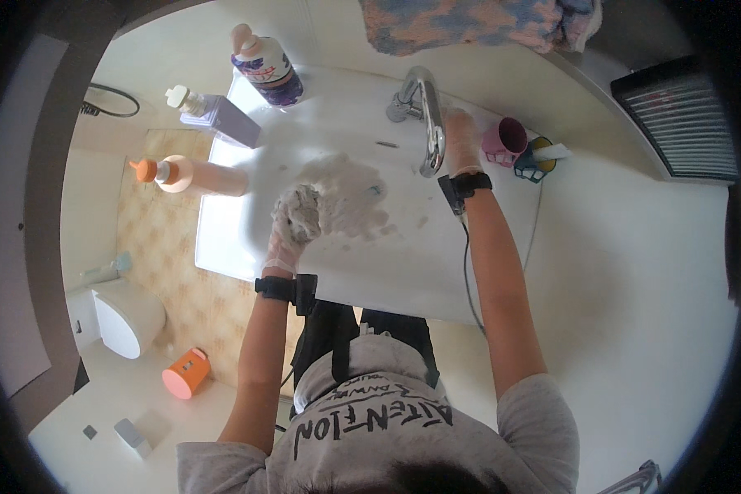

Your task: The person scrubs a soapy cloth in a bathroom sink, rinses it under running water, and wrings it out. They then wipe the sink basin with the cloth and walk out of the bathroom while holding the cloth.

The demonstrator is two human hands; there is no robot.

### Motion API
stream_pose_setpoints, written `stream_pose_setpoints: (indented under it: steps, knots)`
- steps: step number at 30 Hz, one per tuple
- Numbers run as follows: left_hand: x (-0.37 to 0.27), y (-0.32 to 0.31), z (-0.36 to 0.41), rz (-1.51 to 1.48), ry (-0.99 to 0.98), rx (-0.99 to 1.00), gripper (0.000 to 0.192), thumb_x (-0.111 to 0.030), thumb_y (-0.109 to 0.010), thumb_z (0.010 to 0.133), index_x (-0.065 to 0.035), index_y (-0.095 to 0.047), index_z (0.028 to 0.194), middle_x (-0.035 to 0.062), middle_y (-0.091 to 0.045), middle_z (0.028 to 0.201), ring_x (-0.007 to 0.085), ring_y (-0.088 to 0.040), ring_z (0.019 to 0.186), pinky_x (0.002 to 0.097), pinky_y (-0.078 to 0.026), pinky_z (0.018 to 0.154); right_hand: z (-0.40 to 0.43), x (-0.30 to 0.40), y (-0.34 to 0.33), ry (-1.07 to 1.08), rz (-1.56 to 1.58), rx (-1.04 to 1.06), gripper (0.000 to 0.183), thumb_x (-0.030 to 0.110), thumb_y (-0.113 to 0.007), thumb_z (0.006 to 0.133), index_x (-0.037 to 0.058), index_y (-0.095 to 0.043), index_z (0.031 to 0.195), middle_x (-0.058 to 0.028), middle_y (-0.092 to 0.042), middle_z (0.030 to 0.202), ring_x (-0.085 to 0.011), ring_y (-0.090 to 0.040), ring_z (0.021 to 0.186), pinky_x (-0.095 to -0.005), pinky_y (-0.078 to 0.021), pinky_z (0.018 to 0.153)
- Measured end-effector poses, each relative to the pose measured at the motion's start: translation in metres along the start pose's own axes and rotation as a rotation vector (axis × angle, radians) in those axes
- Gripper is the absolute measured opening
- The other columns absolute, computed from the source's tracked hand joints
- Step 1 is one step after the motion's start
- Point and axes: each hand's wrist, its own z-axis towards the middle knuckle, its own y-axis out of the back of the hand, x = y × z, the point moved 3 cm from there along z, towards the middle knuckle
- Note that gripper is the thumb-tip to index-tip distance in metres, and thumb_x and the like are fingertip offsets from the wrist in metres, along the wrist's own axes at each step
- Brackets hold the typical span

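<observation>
My left hand (pixel 283 246), in a clear thin glove, holds a bunched, wet grey-white cloth (pixel 301 213) low in the white sink (pixel 346 272). Beside the cloth spreads a patch of cloudy greyish water (pixel 352 197). My right hand (pixel 460 139), also gloved, reaches to the back rim, just right of the chrome faucet (pixel 431 123). Its fingers are partly hidden there, so I cannot tell whether they grip anything. The faucet's spout points down over the basin. A dark overflow slot (pixel 386 144) shows in the basin's back wall.
Along the sink's left rim stand a purple-labelled pump bottle (pixel 272 74), a lilac pump bottle (pixel 228 120) and a peach bottle (pixel 204 176). A pink cup (pixel 504 143) and a dark cup holder (pixel 531 162) sit right. A towel (pixel 469 25) hangs above; a toilet (pixel 123 318) stands left.
</observation>
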Motion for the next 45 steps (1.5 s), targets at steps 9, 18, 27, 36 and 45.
stream_pose_setpoints:
  steps: [9, 18, 27, 36, 45]
  knots:
    - [-0.029, 0.028, -0.017, 0.352, -0.223, -0.136, 0.035, -0.037, -0.051, 0.092, -0.0090, -0.057, 0.112, 0.0035, -0.062, 0.096, 0.0139, -0.060, 0.076, 0.0256, -0.050, 0.060, -0.040, -0.008, 0.011, 0.314, 0.484, -0.136, 0.021, 0.023, -0.060, 0.086, 0.0037, -0.056, 0.092, -0.0109, -0.062, 0.082, -0.0224, -0.062, 0.076, -0.0360, -0.0500, 0.066]
    - [-0.017, 0.038, -0.015, 0.256, -0.196, -0.150, 0.030, -0.030, -0.055, 0.091, -0.0061, -0.056, 0.107, 0.0004, -0.061, 0.088, 0.0082, -0.059, 0.066, 0.0195, -0.051, 0.051, -0.128, 0.016, -0.054, -0.165, 1.163, 0.744, 0.028, 0.038, -0.055, 0.091, 0.0106, -0.058, 0.087, -0.0015, -0.057, 0.076, -0.0124, -0.053, 0.068, -0.0255, -0.0435, 0.061]
    - [0.013, 0.020, -0.008, 0.257, -0.171, -0.058, 0.029, -0.025, -0.056, 0.090, -0.0071, -0.054, 0.112, 0.0050, -0.060, 0.098, 0.0142, -0.062, 0.079, 0.0256, -0.056, 0.064, -0.087, 0.011, -0.068, 0.500, 0.378, 0.354, 0.035, 0.031, -0.052, 0.093, 0.0030, -0.057, 0.114, -0.0102, -0.061, 0.105, -0.0237, -0.058, 0.101, -0.0334, -0.0463, 0.087]
    - [0.028, 0.019, 0.003, 0.354, -0.101, -0.087, 0.033, -0.028, -0.054, 0.093, -0.0073, -0.052, 0.118, 0.0087, -0.059, 0.109, 0.0189, -0.062, 0.091, 0.0296, -0.057, 0.072, -0.085, 0.032, -0.047, -0.042, 1.563, 1.000, 0.035, 0.023, -0.054, 0.094, 0.0032, -0.053, 0.122, -0.0081, -0.059, 0.120, -0.0198, -0.052, 0.116, -0.0348, -0.0387, 0.099]
    - [0.070, -0.031, 0.025, 0.505, -0.022, -0.155, 0.032, -0.025, -0.060, 0.087, -0.0098, -0.050, 0.115, 0.0066, -0.060, 0.106, 0.0170, -0.058, 0.088, 0.0307, -0.050, 0.071, -0.119, 0.039, 0.031, 0.331, 1.233, 0.386, 0.037, 0.029, -0.047, 0.097, 0.0004, -0.053, 0.120, -0.0114, -0.059, 0.119, -0.0200, -0.057, 0.110, -0.0327, -0.0433, 0.093]
